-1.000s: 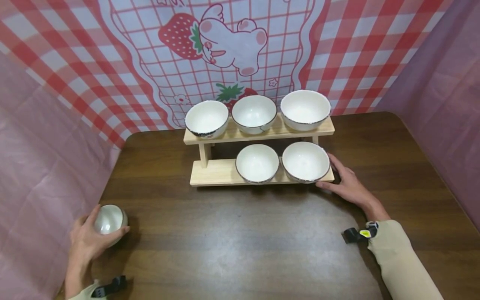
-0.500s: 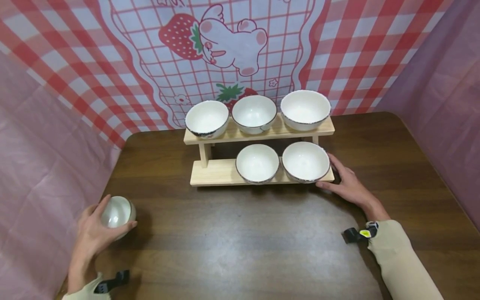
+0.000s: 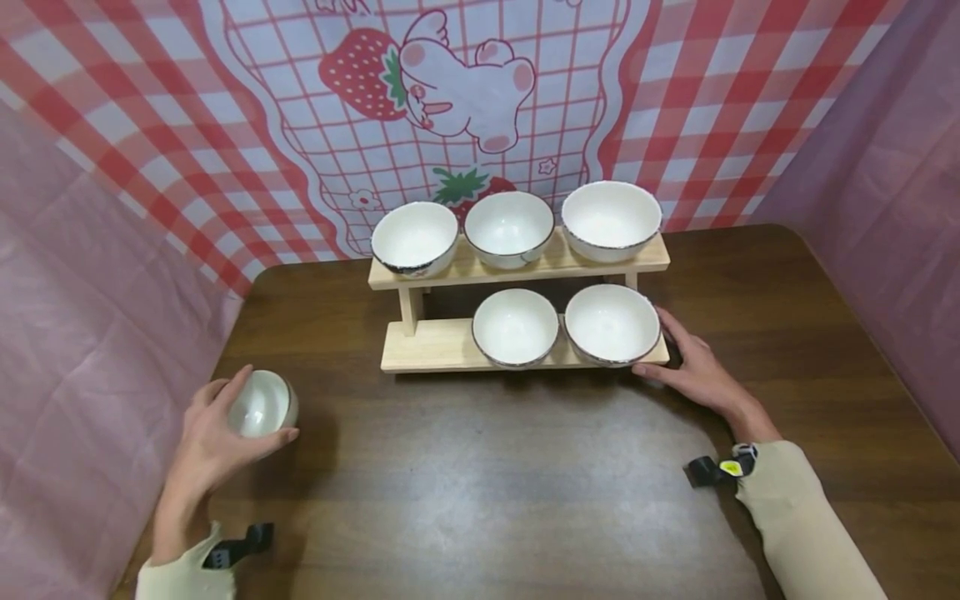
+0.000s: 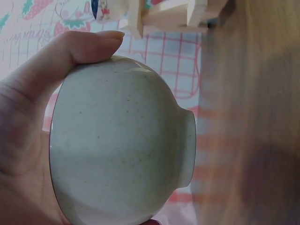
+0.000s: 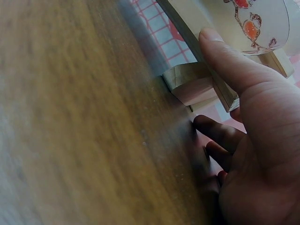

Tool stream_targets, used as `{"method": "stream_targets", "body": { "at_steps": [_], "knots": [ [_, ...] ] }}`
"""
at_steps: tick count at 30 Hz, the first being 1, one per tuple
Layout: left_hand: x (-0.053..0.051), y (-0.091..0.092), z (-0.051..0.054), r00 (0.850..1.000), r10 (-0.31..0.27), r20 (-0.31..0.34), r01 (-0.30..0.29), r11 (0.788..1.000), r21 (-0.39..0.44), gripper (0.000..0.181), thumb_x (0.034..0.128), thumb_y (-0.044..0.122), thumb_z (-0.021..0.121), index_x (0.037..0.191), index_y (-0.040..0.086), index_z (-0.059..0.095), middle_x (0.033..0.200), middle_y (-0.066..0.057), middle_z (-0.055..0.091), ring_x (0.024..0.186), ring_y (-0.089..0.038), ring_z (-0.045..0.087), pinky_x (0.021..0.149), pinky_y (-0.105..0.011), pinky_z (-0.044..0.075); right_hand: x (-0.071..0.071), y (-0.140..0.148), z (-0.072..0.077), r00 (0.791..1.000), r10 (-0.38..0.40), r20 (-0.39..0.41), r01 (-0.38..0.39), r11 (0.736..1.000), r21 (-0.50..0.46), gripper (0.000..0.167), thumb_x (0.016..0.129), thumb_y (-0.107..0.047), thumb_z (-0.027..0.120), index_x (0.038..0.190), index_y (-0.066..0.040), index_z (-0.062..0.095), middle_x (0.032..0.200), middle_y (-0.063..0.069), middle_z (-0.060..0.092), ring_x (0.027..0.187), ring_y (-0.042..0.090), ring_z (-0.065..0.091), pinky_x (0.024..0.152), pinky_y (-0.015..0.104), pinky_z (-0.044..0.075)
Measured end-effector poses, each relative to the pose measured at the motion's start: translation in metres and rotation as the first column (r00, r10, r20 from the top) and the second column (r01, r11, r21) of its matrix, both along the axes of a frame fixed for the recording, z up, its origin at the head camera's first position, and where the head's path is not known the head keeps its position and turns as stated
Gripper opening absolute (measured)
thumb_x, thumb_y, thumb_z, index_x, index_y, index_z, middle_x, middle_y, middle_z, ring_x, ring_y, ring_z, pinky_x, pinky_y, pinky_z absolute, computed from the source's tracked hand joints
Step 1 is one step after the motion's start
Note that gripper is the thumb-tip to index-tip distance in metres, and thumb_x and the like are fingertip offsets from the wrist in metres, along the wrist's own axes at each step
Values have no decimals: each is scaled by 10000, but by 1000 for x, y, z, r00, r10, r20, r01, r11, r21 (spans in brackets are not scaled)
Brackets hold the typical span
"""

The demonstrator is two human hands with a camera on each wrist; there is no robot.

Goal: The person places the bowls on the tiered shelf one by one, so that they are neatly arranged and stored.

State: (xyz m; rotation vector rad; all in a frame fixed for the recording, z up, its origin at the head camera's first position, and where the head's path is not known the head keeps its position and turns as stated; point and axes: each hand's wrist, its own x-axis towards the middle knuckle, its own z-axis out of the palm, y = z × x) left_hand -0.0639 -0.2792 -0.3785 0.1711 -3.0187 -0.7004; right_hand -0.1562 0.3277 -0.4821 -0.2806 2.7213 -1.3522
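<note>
My left hand (image 3: pixel 217 429) grips a small white bowl (image 3: pixel 260 404) by its sides, between thumb and fingers. In the left wrist view the speckled outside and foot of this bowl (image 4: pixel 117 140) show, raised above the table. At the right end of a two-tier wooden stand (image 3: pixel 431 343), my right hand (image 3: pixel 697 371) holds the lower shelf. The right wrist view has the thumb along the plank (image 5: pixel 187 28), the other fingers partly hidden behind it. Beside that hand sits a white bowl (image 3: pixel 612 325) with a dark rim; another bowl (image 3: pixel 515 327) stands left of it.
On the upper shelf stand three more bowls: left (image 3: pixel 415 237), middle (image 3: pixel 509 227) and right (image 3: pixel 611 218). The lower shelf's left end is bare wood. A brown table (image 3: pixel 465 475) lies below, with a red checked cloth (image 3: pixel 697 108) behind and pink curtains at the sides.
My left hand has carried the small bowl rightward and farther from me, toward the stand. The right hand, the stand and its bowls have stayed in place.
</note>
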Motion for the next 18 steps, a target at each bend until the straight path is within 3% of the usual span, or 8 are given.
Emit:
{"method": "stream_targets", "body": {
  "at_steps": [10, 18],
  "knots": [
    [-14, 24, 12, 997, -78, 15, 78, 997, 21, 1079, 681, 421, 877, 1554, 80, 344, 1469, -343, 326, 1273, -536, 346, 846, -648, 445, 0, 0, 1, 1000, 2, 5, -2, 1000, -11, 1034, 823, -260, 830, 1617, -262, 167, 1621, 224, 302, 1452, 462, 302, 1124, 718, 243],
    [-23, 39, 17, 994, -94, 61, 93, 995, 20, 1081, 706, 468, 857, 1576, 131, 311, 1523, -327, 265, 1288, -508, 326, 820, -664, 475, 0, -1, 0, 1000, 5, -6, -5, 1000, -12, 1027, 822, -253, 832, 1615, -253, 179, 1613, 231, 312, 1443, 464, 312, 1122, 713, 248]
  ]
}}
